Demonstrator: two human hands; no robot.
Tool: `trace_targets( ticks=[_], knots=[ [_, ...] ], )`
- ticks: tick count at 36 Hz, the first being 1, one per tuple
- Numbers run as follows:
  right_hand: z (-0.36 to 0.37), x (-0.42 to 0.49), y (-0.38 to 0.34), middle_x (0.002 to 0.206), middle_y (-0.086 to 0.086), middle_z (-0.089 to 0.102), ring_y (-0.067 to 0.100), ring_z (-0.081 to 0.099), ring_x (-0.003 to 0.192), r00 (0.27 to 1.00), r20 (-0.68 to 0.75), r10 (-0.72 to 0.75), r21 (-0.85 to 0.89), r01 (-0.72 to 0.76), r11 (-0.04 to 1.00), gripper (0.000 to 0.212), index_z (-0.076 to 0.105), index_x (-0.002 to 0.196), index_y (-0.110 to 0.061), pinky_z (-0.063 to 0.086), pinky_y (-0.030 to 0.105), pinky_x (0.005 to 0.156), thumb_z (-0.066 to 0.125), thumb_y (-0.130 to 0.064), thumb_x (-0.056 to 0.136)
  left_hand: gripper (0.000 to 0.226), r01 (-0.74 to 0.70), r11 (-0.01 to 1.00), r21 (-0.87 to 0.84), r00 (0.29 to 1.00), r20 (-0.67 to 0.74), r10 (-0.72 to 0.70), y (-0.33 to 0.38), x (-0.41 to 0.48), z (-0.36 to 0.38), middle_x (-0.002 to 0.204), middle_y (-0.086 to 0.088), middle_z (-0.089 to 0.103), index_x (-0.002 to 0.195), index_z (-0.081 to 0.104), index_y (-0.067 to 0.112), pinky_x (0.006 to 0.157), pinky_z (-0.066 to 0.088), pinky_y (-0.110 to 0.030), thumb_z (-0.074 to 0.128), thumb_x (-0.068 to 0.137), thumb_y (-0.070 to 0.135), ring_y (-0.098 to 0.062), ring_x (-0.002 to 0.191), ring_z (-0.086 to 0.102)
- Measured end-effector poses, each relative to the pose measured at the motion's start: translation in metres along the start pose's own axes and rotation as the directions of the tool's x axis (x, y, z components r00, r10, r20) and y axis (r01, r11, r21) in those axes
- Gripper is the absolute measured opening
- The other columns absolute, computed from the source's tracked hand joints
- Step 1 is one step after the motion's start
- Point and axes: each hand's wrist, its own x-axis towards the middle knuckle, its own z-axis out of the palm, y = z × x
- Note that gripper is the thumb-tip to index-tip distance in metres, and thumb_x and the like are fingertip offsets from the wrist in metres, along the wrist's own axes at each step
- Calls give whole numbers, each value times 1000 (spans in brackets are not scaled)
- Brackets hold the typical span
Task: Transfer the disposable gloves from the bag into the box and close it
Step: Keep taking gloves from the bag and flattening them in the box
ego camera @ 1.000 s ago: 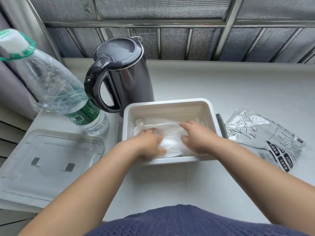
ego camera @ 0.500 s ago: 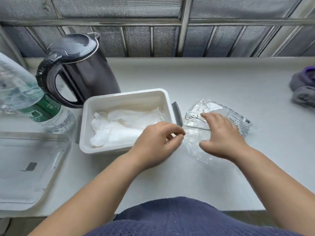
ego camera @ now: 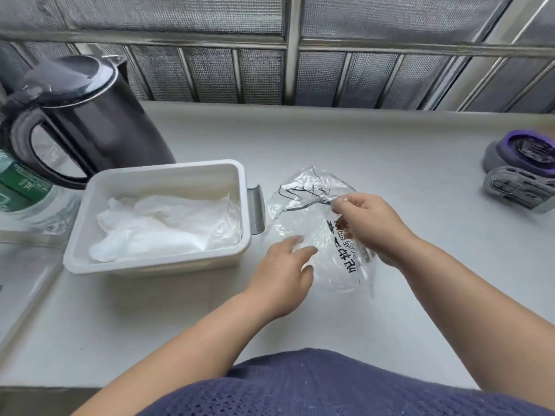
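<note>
A white rectangular box [ego camera: 81, 259] stands open on the counter with a pile of thin white disposable gloves [ego camera: 156, 226] lying inside. A grey clasp [ego camera: 256, 210] sticks out from its right end. Just right of the box, my right hand [ego camera: 372, 223] pinches the clear printed plastic bag [ego camera: 306, 199] and lifts it off the counter. My left hand [ego camera: 282, 277] reaches at the bag's lower left edge, its fingers relaxed and touching the plastic. The bag looks flat; I cannot tell whether anything is in it.
A dark electric kettle [ego camera: 87, 115] stands behind the box at the left, a green-labelled water bottle [ego camera: 21, 187] beside it. A clear lid [ego camera: 18, 283] lies at the left edge. A grey and purple device [ego camera: 522, 172] sits far right. A barred window runs along the back.
My hands left the gloves in the box and moved right to the bag. My right hand has pinched the bag and raised it; the view has swung to the right.
</note>
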Motion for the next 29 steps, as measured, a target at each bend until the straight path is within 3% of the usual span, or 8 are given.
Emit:
trace_targets(
  ticks=[4,8,11,16,20,23,26,29],
  knots=[
    [-4,7,9,67,3,56,19,51,60,1000,-13,-4,-29,4,1000,35,60,89,1,39,33,65,50,-32,90,28,1,988,-155,948,-316,-51,-6,3,0,119,3,59,115,65,19,93,38,-26,52,90,18,-18,114,52],
    [5,3,22,81,1,61,16,56,67,996,55,-65,-272,78,959,21,58,100,-17,37,28,59,43,-31,95,21,35,971,-237,923,-365,-122,-7,4,-5,100,11,62,102,69,24,78,47,-29,56,89,15,-7,89,59],
    [21,-2,39,110,3,62,27,57,101,978,177,-112,-529,190,827,30,48,123,-22,43,31,76,41,-22,93,13,80,974,-211,895,-416,-163,-7,2,-7,92,13,63,88,68,27,75,48,-29,57,88,22,-2,76,56],
    [27,-6,57,113,5,56,28,57,102,950,298,-93,-748,293,595,44,44,125,-24,47,36,80,38,-5,86,10,-36,994,-102,838,-545,-25,-2,-2,0,86,15,54,85,54,27,66,49,-28,54,80,35,-3,77,53],
    [21,-6,64,116,5,50,27,52,109,934,333,-132,-747,347,567,45,44,129,-27,44,35,83,40,-8,89,51,-154,984,86,921,-348,175,0,0,6,124,-1,48,124,42,33,94,40,-31,52,74,43,-18,114,44],
    [16,-8,65,117,4,48,26,49,111,922,347,-173,-724,380,576,44,48,127,-29,37,31,75,40,-7,90,75,-84,932,353,988,-91,124,-4,3,10,141,1,35,143,31,33,97,37,-38,63,76,37,-24,126,36],
    [11,-7,68,98,9,55,32,57,92,888,234,-395,-713,433,551,36,64,105,-18,35,30,63,44,-1,81,67,-71,899,433,961,-212,178,-1,5,10,90,2,58,113,61,25,52,42,-28,81,49,18,-22,73,60],
    [4,-1,72,71,9,58,31,59,60,780,74,-621,-686,492,536,30,70,73,-10,38,28,51,50,5,56,27,-128,872,473,874,-361,325,-1,11,11,71,0,53,78,69,22,44,23,-25,68,55,8,-22,57,53]
  ],
)
